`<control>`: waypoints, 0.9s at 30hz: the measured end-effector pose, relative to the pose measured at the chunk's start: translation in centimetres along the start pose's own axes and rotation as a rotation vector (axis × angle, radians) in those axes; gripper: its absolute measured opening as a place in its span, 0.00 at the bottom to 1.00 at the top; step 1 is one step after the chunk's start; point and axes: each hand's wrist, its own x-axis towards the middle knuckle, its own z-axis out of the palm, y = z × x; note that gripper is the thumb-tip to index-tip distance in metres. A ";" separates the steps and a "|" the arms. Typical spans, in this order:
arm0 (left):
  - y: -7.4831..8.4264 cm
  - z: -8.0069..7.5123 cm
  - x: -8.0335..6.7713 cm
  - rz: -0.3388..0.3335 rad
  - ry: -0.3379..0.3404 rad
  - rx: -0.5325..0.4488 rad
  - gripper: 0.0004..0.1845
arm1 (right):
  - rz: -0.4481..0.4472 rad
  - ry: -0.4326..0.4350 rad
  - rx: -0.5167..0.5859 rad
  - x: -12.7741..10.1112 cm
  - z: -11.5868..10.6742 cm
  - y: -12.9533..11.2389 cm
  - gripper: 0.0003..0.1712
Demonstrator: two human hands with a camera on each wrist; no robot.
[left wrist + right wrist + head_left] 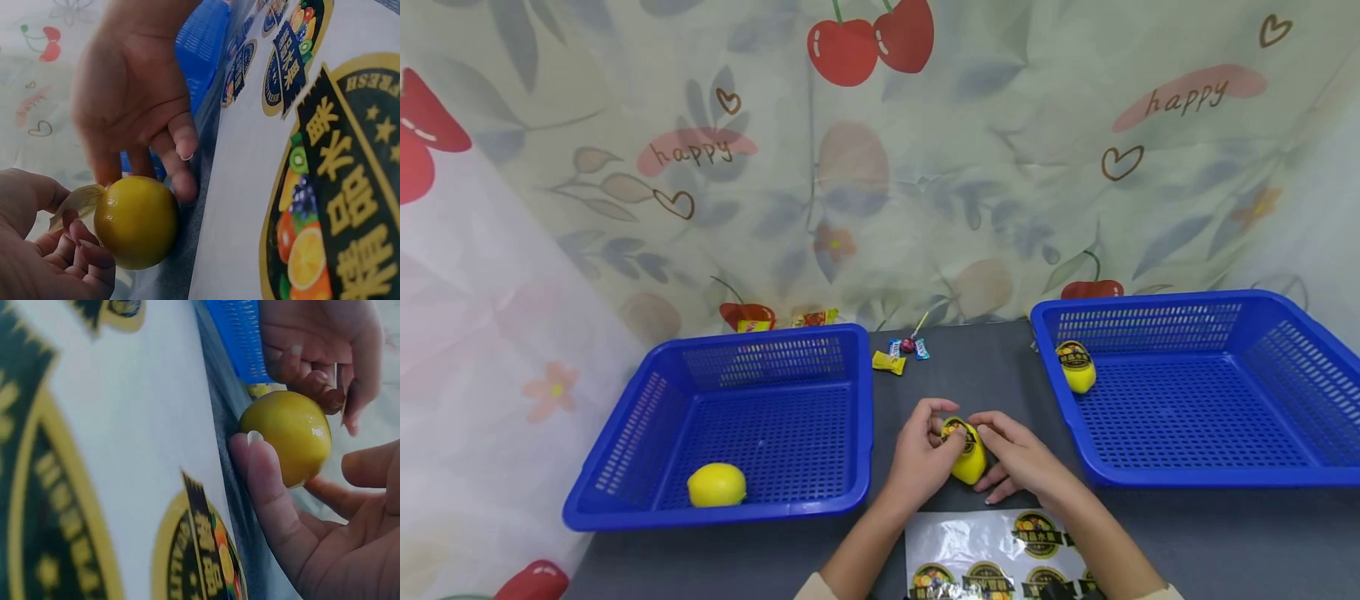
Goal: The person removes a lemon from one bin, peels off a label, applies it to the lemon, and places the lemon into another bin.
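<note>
A yellow lemon [970, 467] rests on the dark tabletop between the two hands, behind a sticker sheet [958, 533]. My left hand [922, 458] pinches a round black-and-gold fruit sticker [78, 205], whose edge meets the lemon's side in the left wrist view. With bent fingers, my right hand [1026, 462] holds the lemon from the right; fingertips touch its skin in the right wrist view, while the thumb stands off. One plain lemon [717, 485] lies in the left blue basket [867, 417]. Another lemon [1077, 367], bearing a sticker, is in the right blue basket [1078, 446].
Behind the hands lie a yellow-wrapped candy [888, 362], a lollipop [907, 343] and small blue-white wrapped candies [922, 349]. Yellow packets [815, 318] show behind the left basket's far rim. A patterned cloth [925, 208] hangs along the back.
</note>
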 end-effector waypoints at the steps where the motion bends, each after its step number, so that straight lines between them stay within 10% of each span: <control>1: 0.0 0.0 0.0 0.003 -0.002 0.009 0.16 | 0.000 -0.004 0.002 0.1 0.0 0.0 0.26; 27: -0.4 0.3 0.0 0.002 0.000 0.069 0.17 | -0.043 0.044 -0.083 1.1 0.9 1.0 0.25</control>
